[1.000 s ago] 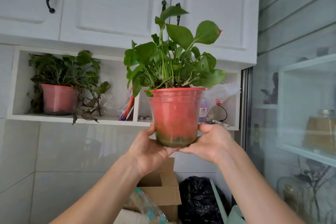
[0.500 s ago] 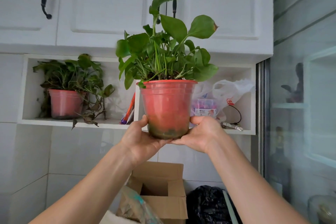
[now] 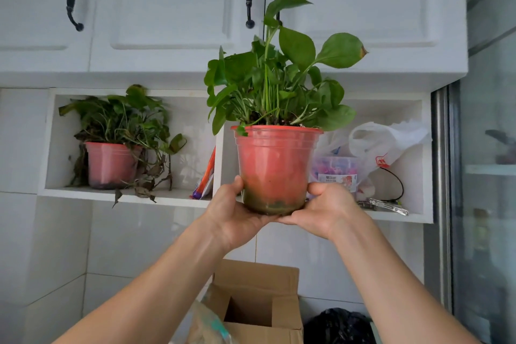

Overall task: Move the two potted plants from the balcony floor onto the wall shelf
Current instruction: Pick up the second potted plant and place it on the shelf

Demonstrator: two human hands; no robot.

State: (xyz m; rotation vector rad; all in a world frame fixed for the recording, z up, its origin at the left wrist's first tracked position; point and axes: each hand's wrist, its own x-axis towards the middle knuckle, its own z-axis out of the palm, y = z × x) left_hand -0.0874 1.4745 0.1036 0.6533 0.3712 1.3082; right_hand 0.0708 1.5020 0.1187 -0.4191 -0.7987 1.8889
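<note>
done: wilted plant (image 3: 111,162) in wall shelf (image 3: 125,195) left bay | left hand (image 3: 237,220), right hand (image 3: 326,212) fingers cupping green plant (image 3: 275,167) | left: shelve it

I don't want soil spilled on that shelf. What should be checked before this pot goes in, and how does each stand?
1. Grip: left hand and right hand cup the held pot at its base: ok.
2. Pot upright: ok.
3. First pot already on the shelf, left bay: ok.
4. Free floor in the left bay beside it: ok, though packets lean at the divider.
5. Right bay free: not ok, bag and tub fill it.
6. Leaves clear the bay's top: cannot tell.
</note>
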